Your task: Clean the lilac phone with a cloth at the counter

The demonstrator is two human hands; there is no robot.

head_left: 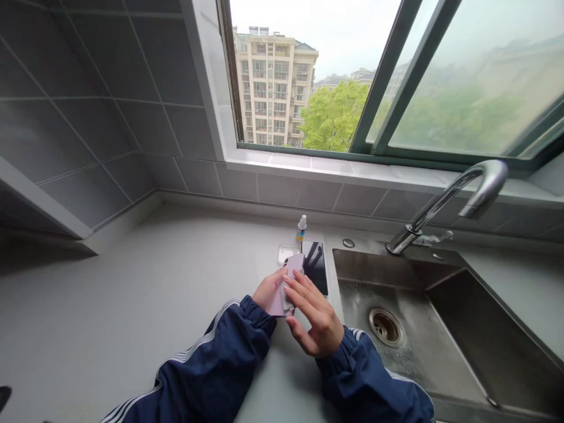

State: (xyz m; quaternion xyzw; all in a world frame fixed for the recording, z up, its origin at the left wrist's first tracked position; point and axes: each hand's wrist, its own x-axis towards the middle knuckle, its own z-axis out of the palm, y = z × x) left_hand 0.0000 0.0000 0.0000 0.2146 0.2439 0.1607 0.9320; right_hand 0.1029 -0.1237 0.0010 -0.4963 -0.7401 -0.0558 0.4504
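Note:
A pale pink smartphone (277,304) is held by my left hand (265,291), its back and camera lenses turned up toward me. Under the fingers of my right hand (314,314) a small light-grey cloth (286,301) is pressed against the back of the phone. Just beyond the phone, a clear phone case (282,254) lies on the counter. Beside it rests a dark, glossy tablet-like slab (315,267), partly covered by my right hand. Behind these stands a small spray bottle (301,229) with a white cap.
To the right is a steel sink (434,346) with a drain (386,326) and a curved chrome faucet (445,202). The white counter (185,264) stretches left to a tiled wall (132,76). A partly open sliding window (379,88) is above the counter.

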